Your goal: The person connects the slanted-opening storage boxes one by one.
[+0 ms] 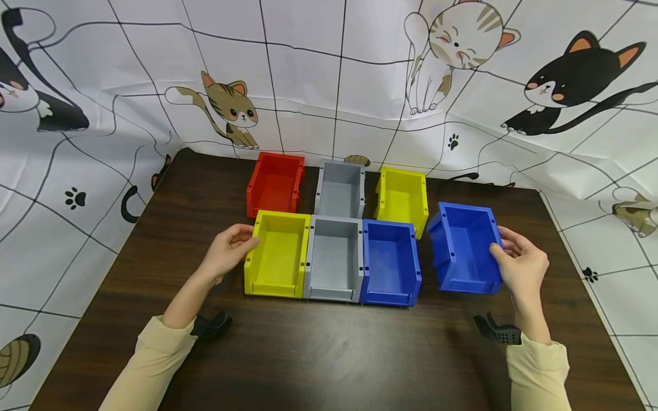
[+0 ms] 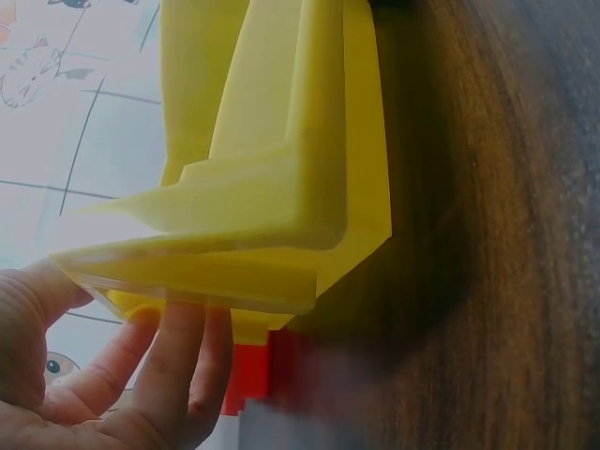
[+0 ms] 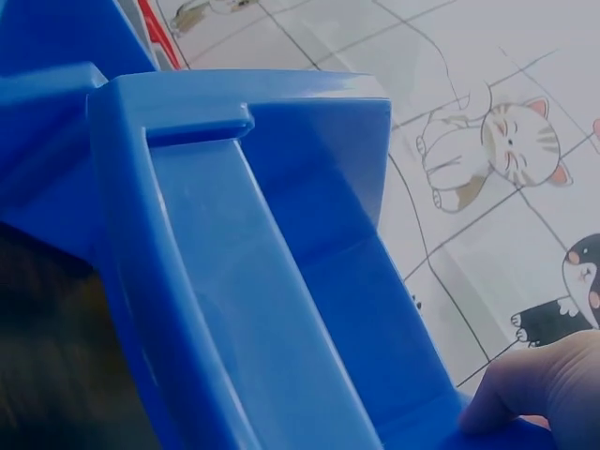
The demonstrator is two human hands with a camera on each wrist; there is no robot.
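Observation:
On the right, my right hand point(image 1: 524, 260) grips the side wall of a blue bin point(image 1: 466, 248), thumb over the rim and fingers outside. This bin sits turned slightly, apart from the row; the right wrist view shows its front lip close up. My left hand point(image 1: 226, 251) pinches the left wall of a yellow bin point(image 1: 280, 251), its thumb at the rim and its fingers point(image 2: 178, 361) against the outer side. Beside that yellow bin, a grey bin point(image 1: 336, 257) and another blue bin point(image 1: 390, 260) complete a tight front row.
Behind the row stand a red bin point(image 1: 277, 182), a second grey bin point(image 1: 341, 188) and a second yellow bin point(image 1: 402, 197), with gaps between them. Dark wooden table point(image 1: 329, 354) lies underneath. A white cat-print sheet point(image 1: 308, 74) hangs along the back and sides.

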